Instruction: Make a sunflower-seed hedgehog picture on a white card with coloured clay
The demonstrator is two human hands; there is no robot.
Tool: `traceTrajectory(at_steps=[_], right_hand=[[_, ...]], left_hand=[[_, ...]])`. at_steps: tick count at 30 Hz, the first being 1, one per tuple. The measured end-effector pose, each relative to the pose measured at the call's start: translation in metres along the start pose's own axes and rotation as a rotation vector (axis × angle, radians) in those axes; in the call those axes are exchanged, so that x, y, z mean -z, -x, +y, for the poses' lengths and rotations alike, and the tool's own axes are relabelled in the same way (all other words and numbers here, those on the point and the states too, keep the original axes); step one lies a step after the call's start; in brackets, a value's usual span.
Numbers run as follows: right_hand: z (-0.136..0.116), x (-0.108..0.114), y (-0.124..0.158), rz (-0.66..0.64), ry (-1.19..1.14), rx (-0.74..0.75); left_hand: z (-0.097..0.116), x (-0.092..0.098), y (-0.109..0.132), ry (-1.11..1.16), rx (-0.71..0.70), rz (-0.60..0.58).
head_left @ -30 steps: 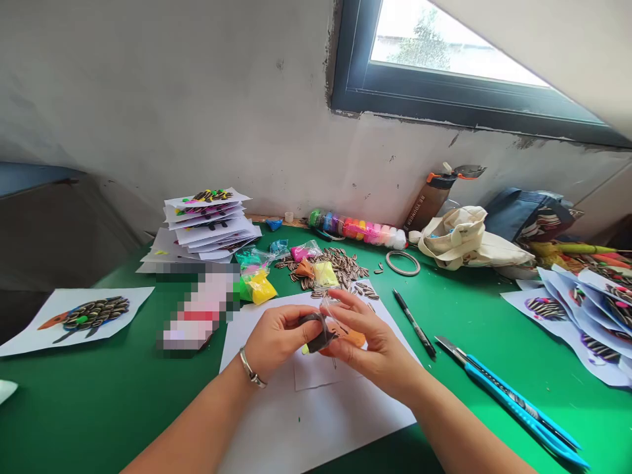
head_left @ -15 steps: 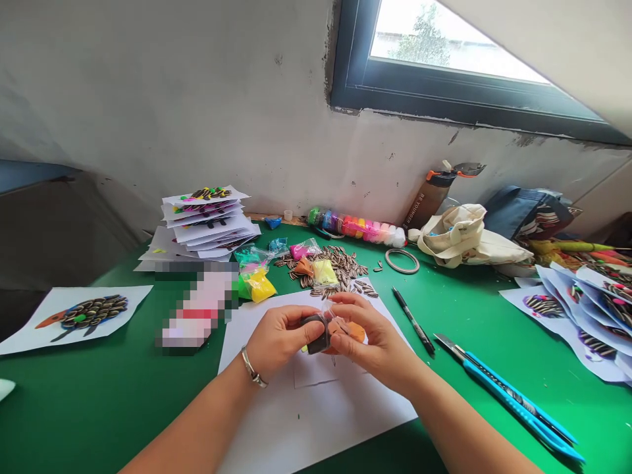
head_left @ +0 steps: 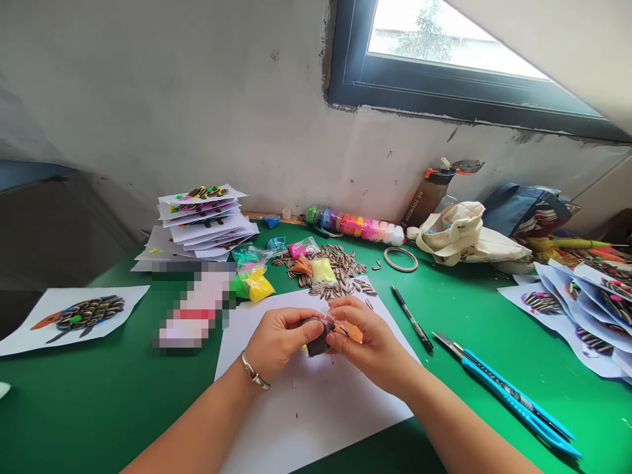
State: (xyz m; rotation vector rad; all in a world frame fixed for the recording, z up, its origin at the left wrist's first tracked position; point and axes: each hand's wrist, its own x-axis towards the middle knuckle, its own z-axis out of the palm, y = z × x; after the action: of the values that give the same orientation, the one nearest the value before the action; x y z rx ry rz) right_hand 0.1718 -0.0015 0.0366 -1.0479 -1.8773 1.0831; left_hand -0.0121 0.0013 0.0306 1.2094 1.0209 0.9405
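Clay lump (head_left: 318, 343), dark and soft-looking, sits gripped between the fingers (head_left: 309, 329) of the left hand (head_left: 281, 342) and right hand (head_left: 370, 345), above a white paper sheet (head_left: 316, 411). Squeezing too hard could squash it out of shape; a slip could drop it on the paper.

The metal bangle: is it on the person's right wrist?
No, the metal bangle circles the left wrist; the right wrist is bare.

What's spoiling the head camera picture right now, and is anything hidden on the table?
In the head view, the window is blown out by glare, a pixelated patch hides whatever lies on the table left of the hands, and wide-angle stretching bends the scene's edges, though the left hand and right hand look fairly sharp.
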Motion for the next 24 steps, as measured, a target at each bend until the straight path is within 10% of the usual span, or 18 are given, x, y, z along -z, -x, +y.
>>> traceTrajectory(at_steps=[17,24], right_hand=[[0.004,-0.010,0.002,-0.024,-0.390,-0.154],[0.000,-0.008,0.002,0.016,-0.217,-0.131]], left_hand=[[0.002,0.002,-0.001,-0.103,-0.020,0.149],[0.003,-0.001,0.000,-0.118,0.018,0.196]])
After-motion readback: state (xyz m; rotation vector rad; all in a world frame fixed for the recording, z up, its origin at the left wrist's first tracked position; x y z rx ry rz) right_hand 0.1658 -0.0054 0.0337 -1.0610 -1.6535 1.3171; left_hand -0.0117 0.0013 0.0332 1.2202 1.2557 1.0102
